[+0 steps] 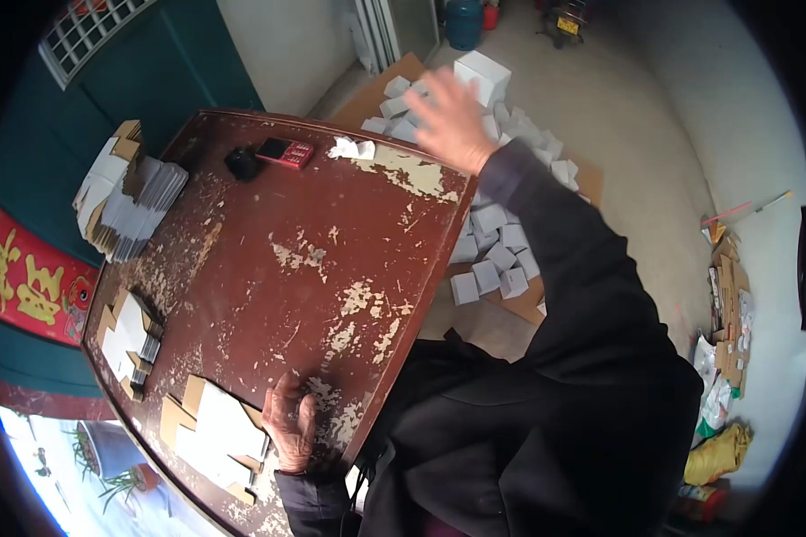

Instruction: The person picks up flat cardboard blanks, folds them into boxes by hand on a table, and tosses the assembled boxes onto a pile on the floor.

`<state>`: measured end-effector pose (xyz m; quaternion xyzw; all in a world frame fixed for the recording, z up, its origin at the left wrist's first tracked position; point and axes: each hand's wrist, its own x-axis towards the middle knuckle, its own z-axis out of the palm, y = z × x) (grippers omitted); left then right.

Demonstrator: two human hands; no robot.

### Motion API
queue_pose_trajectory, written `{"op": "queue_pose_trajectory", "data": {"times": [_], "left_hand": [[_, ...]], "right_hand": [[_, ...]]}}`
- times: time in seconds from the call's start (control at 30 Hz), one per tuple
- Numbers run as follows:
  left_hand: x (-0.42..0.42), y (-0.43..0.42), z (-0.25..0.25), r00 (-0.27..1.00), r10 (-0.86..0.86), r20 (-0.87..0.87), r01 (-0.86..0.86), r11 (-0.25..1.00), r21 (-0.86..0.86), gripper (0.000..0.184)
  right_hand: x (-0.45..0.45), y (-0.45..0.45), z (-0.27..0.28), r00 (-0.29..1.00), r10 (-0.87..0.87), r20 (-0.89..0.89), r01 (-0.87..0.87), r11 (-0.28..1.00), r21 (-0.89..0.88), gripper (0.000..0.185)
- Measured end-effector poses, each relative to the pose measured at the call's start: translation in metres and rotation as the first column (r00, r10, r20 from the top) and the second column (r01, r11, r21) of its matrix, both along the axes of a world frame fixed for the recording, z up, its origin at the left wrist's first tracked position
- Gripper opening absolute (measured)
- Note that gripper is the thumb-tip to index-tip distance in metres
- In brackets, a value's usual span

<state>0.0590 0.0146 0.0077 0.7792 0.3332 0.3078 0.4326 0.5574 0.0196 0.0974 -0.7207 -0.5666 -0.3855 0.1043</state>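
Note:
My left hand (288, 421) lies on the worn red-brown table (269, 233), fingers loosely bent and thumb apart, holding nothing that I can see. Right beside its fingertips is a stack of flat, unfolded white-and-brown carton blanks (217, 430). Out past the table's far right corner, my right hand (452, 116) is stretched with its fingers spread, slightly smeared by motion. Behind it appears a white box (482, 79), larger in view than the others; whether the fingers touch it I cannot tell. Below is a pile of small folded white boxes (500, 259) on brown cardboard on the floor.
More carton blanks stand in a tall stack (139, 197) and a smaller stack (130, 340) along the table's left side. A red phone (285, 152), a black object (240, 163) and crumpled paper (352, 148) lie near the far edge. Cardboard and bags (725, 358) line the right wall.

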Motion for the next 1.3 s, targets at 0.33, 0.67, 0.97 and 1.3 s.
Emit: {"op": "queue_pose_trajectory", "data": {"times": [0.33,0.67,0.97,1.3], "left_hand": [[-0.004,0.003,-0.003,0.993,0.024,-0.120,-0.018,0.999,0.045,0.034],[-0.001,0.004,0.000,0.986,0.045,-0.159,-0.035,0.997,0.067,0.037],[0.011,0.005,0.009,0.981,0.048,-0.189,-0.030,0.995,0.097,0.037],[-0.009,0.012,0.004,0.991,0.065,-0.117,-0.018,0.930,0.367,0.035]], "right_hand": [[-0.149,-0.004,-0.099,0.704,0.461,-0.541,-0.632,0.754,-0.180,0.046],[-0.167,-0.002,-0.119,0.605,0.446,-0.660,-0.715,0.668,-0.205,0.039],[-0.168,-0.001,-0.120,0.536,0.454,-0.712,-0.719,0.687,-0.104,0.032],[-0.193,-0.008,-0.081,0.516,0.382,-0.767,-0.774,0.591,-0.226,0.034]]}}
